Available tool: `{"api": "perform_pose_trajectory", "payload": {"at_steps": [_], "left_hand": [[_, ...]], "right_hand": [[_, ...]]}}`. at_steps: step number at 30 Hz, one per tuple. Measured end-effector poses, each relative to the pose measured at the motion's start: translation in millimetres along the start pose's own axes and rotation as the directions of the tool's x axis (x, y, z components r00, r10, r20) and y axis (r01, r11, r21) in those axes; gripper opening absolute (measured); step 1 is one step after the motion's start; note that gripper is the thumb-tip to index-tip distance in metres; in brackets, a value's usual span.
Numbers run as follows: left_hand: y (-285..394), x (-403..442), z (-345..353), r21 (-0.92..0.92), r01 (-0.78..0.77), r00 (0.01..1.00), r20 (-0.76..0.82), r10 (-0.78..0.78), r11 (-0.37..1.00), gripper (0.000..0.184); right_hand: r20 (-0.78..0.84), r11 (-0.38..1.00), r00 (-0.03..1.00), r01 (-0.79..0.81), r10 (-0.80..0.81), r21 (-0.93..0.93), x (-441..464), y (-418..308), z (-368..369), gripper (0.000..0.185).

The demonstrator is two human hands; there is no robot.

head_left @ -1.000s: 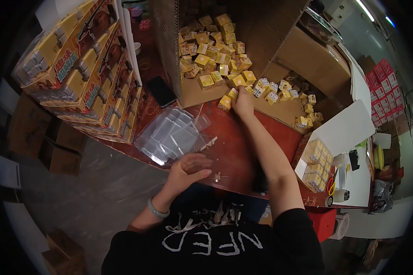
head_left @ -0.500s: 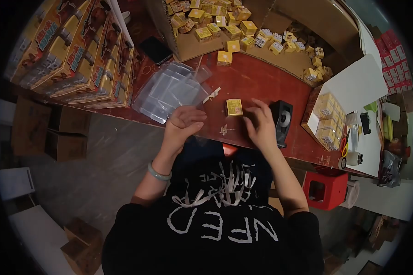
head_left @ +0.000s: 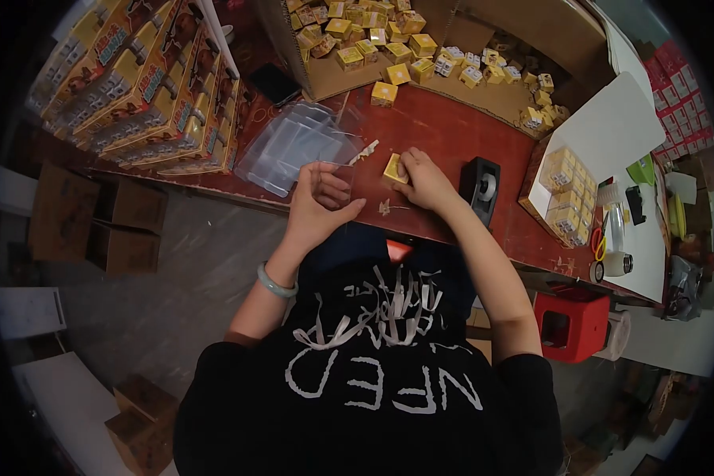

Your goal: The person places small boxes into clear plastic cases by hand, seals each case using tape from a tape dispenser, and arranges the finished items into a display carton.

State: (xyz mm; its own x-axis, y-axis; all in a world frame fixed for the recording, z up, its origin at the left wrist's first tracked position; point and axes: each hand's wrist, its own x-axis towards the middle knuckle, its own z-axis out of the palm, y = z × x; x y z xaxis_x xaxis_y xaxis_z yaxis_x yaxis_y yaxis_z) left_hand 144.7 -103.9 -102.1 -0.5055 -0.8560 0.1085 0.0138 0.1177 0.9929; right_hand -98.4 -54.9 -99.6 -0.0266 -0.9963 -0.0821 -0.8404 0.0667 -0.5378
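Observation:
My left hand [head_left: 323, 200] is at the table's front edge, fingers curled round a clear plastic box [head_left: 343, 173] that is hard to see against the table. My right hand [head_left: 427, 181] grips a small yellow box [head_left: 393, 169] between thumb and fingers, just above the red table [head_left: 444, 127]. Behind it, two more yellow boxes [head_left: 384, 94] sit near the edge of a large open carton [head_left: 337, 86] with many small boxes in it. Clear plastic trays [head_left: 297, 147] lie stacked behind my left hand.
A black tape dispenser [head_left: 481, 189] stands right of my right hand. Further right, a white-lined box [head_left: 535, 189] holds packed yellow boxes, near scissors [head_left: 599, 244]. Printed display boxes [head_left: 147, 91] are stacked at the left. A phone [head_left: 274, 83] lies behind the trays.
My right hand has come back from the carton and closed on the yellow box at the table's front. Two other yellow boxes now lie apart near the carton. My left hand has stayed near the front edge.

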Motion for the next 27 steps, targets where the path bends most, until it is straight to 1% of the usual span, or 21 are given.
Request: {"api": "perform_pose_trajectory", "payload": {"at_steps": [2,4,6,8,9,11,12,13,14,16,17,19,20,22,23,26,27], "left_hand": [[6,-1,-1,0.039,-0.001,1.000,-0.018,0.002,0.999,0.068],[5,-3,-3,0.059,0.003,1.000,-0.017,-0.002,0.998,0.068],[1,-2,-5,0.059,0.001,1.000,0.009,-0.002,0.998,0.067],[8,-3,-2,0.137,-0.015,0.999,0.040,0.010,0.990,0.066],[12,-3,0,0.176,-0.029,0.998,0.056,0.019,0.984,0.066],[17,-3,2,0.214,-0.071,0.997,0.058,0.060,0.974,0.066],[18,-4,4,0.232,-0.084,0.996,0.056,0.073,0.969,0.066],[17,-3,5,0.237,-0.089,0.995,0.057,0.078,0.967,0.066],[16,-3,8,0.240,-0.091,0.995,0.061,0.079,0.966,0.066],[13,-3,17,0.248,-0.101,0.993,0.090,0.081,0.963,0.066],[13,-4,23,0.227,-0.132,0.989,0.092,0.113,0.965,0.066],[16,-1,35,0.186,-0.202,0.978,0.090,0.188,0.962,0.067],[20,-1,37,0.221,-0.182,0.982,0.094,0.165,0.958,0.068],[28,-1,40,0.289,-0.137,0.989,0.084,0.118,0.947,0.069],[26,-1,42,0.304,-0.156,0.987,0.077,0.139,0.940,0.069],[24,-2,49,0.368,-0.214,0.977,0.076,0.200,0.905,0.070],[35,-3,52,0.399,-0.242,0.970,0.084,0.228,0.884,0.070]], "right_hand": [[-0.079,0.986,0.987,-0.148,0.142,-0.076,-9,-23,4,0.036],[-0.230,0.977,0.970,0.027,-0.077,-0.212,-16,-25,4,0.037],[-0.257,0.925,0.918,0.219,-0.303,-0.310,-14,-13,8,0.039],[-0.183,0.832,0.838,0.435,-0.514,-0.346,1,15,20,0.042],[-0.220,0.893,0.872,0.394,-0.438,-0.219,-1,13,15,0.042],[-0.252,0.951,0.925,0.304,-0.283,0.049,-6,6,7,0.043],[-0.453,0.892,0.872,0.345,-0.189,0.292,-11,-5,0,0.043],[-0.599,0.763,0.800,0.408,-0.033,0.502,-19,-22,-10,0.043],[-0.615,0.433,0.787,0.535,0.059,0.726,-30,-46,-24,0.044],[-0.633,0.295,0.774,0.596,0.036,0.746,-47,-78,-37,0.050],[-0.610,0.308,0.793,0.579,0.005,0.755,-50,-80,-30,0.052],[-0.697,0.580,0.713,0.602,-0.081,0.549,-48,-83,-21,0.049],[-0.725,0.758,0.676,0.540,-0.133,0.366,-52,-82,-25,0.041],[-0.673,0.800,0.713,0.514,-0.199,0.309,-56,-75,-29,0.040],[-0.640,0.819,0.734,0.500,-0.228,0.282,-58,-72,-30,0.040],[-0.467,0.729,0.850,0.478,-0.243,0.490,-66,-66,-37,0.040],[-0.447,0.727,0.860,0.469,-0.246,0.502,-69,-65,-40,0.040]]}}
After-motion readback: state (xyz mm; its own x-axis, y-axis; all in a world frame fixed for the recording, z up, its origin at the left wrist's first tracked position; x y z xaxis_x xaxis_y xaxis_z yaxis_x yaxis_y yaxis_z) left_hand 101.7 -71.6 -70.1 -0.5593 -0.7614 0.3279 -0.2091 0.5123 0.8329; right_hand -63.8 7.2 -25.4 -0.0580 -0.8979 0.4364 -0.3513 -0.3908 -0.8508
